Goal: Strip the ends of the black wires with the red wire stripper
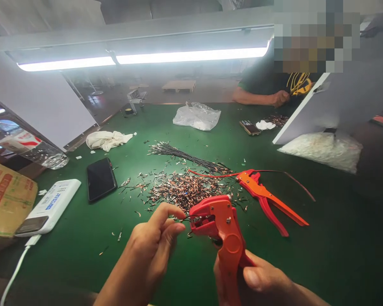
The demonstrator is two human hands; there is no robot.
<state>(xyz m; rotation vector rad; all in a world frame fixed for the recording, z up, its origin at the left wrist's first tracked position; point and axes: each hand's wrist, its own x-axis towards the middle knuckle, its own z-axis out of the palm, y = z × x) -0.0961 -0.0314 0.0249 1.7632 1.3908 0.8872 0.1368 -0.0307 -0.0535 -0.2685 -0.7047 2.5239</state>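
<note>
My right hand [264, 276] is wrapped around the handles of a red and orange wire stripper [231, 242], its jaws pointing left. Close to those jaws, my left hand [153, 246] has its thumb and index finger bent together at a short dark wire [188, 217], which reaches into the jaw opening. Much of the wire is hidden by the fingers. Just beyond the jaws lies a heap of stripped wire scraps [185, 189], black and copper-coloured. Behind it a bundle of black wires [191, 156] rests on the green table [140, 280].
A second wire stripper [268, 197] lies right, near a thin red strip [300, 185]. Left are a phone [101, 179], a cabled power bank [52, 206] and a carton [9, 199]. A plastic bag [198, 117] and cloth [108, 139] lie farther back. Another person's hand [280, 98] holds yellow cables.
</note>
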